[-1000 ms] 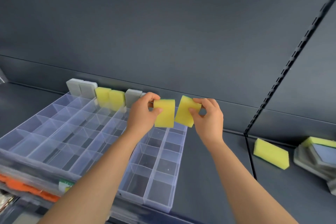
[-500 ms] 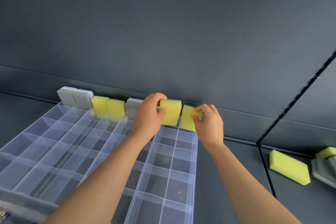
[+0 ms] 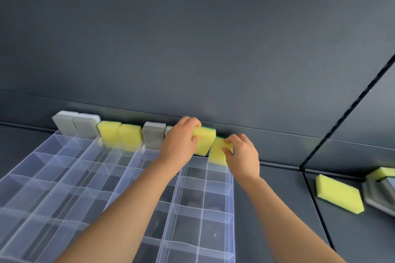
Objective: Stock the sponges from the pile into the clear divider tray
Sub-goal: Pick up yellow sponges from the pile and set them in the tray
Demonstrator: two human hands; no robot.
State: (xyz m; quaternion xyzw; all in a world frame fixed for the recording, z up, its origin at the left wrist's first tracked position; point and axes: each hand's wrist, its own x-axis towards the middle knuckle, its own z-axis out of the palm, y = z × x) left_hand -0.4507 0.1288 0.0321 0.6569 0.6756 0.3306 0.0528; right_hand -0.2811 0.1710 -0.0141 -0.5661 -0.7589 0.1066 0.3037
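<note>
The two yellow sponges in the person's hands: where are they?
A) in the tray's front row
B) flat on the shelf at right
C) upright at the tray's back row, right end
C: the left hand grips the left sponge, the right hand the right sponge, both upright at the clear tray's back row.

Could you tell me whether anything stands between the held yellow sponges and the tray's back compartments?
Nothing visible: left hand holds one sponge, right hand another sponge, at the clear tray's rightmost back compartments.

A shop: dark metal shelf (image 3: 277, 198) with slotted upright (image 3: 346, 113) and back panel (image 3: 192, 49), like retail display shelving
</note>
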